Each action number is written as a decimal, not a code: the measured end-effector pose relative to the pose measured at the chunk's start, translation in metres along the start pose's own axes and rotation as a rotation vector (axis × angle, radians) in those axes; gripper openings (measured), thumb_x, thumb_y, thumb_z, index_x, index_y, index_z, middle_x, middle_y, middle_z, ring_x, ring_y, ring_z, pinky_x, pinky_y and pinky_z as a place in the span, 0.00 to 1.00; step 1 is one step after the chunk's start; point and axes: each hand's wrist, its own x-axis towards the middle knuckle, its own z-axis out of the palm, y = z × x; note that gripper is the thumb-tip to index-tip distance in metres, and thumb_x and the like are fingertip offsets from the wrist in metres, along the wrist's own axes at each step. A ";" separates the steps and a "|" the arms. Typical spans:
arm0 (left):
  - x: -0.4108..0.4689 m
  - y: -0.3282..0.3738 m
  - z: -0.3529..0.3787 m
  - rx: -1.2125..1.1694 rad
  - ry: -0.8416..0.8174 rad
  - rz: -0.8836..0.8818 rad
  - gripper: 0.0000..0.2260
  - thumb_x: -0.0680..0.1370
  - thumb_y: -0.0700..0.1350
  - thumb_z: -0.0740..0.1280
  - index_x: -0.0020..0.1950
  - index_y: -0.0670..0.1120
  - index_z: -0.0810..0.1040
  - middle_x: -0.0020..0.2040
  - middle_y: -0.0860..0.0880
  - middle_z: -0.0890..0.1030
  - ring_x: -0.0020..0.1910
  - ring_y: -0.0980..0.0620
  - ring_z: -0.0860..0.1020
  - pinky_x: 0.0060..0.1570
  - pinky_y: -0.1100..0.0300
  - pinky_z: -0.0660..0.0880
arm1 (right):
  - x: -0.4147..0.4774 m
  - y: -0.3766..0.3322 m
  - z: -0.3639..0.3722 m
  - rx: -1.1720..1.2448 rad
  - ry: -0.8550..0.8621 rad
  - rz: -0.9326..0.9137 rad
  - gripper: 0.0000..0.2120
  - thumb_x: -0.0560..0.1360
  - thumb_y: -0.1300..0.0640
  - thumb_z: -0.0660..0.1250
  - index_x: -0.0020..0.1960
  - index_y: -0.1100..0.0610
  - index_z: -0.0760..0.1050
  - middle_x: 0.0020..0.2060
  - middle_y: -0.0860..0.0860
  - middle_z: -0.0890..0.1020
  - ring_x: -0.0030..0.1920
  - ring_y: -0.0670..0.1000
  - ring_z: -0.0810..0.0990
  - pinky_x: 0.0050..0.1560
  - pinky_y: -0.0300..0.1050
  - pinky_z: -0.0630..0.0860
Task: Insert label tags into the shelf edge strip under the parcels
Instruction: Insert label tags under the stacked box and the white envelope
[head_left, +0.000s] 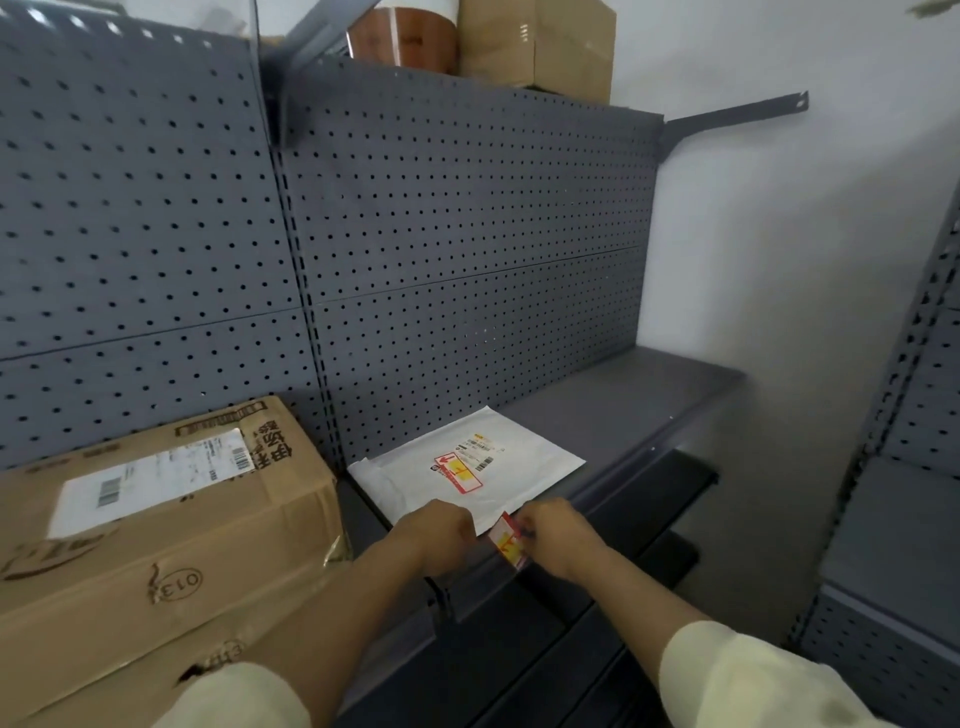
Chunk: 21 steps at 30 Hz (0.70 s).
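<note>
While both hands pinch label tag (510, 543) | at shelf edge strip (483, 577) | below white parcel (467, 467)

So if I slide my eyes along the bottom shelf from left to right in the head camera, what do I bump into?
Big cardboard box → white mailer bag → red and yellow label tag at the shelf edge → bare grey shelf.
</note>
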 end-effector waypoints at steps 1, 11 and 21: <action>0.001 -0.002 0.001 -0.004 0.000 -0.002 0.14 0.78 0.41 0.62 0.62 0.46 0.78 0.63 0.45 0.78 0.59 0.46 0.76 0.60 0.53 0.75 | 0.001 0.000 0.002 -0.001 0.013 -0.012 0.08 0.76 0.57 0.67 0.55 0.53 0.80 0.51 0.52 0.81 0.50 0.51 0.80 0.56 0.48 0.79; -0.005 -0.020 0.008 0.024 0.002 -0.029 0.14 0.79 0.39 0.61 0.64 0.44 0.77 0.64 0.42 0.77 0.60 0.44 0.76 0.59 0.54 0.75 | -0.005 -0.001 0.011 0.043 0.145 -0.152 0.10 0.79 0.56 0.62 0.57 0.53 0.80 0.55 0.52 0.78 0.54 0.51 0.77 0.59 0.44 0.76; -0.051 -0.029 0.014 0.121 0.169 -0.073 0.16 0.79 0.42 0.61 0.66 0.45 0.75 0.66 0.44 0.73 0.63 0.44 0.74 0.63 0.52 0.72 | -0.021 -0.048 0.016 0.097 0.364 -0.320 0.09 0.80 0.61 0.59 0.55 0.56 0.77 0.51 0.53 0.80 0.52 0.52 0.75 0.52 0.48 0.76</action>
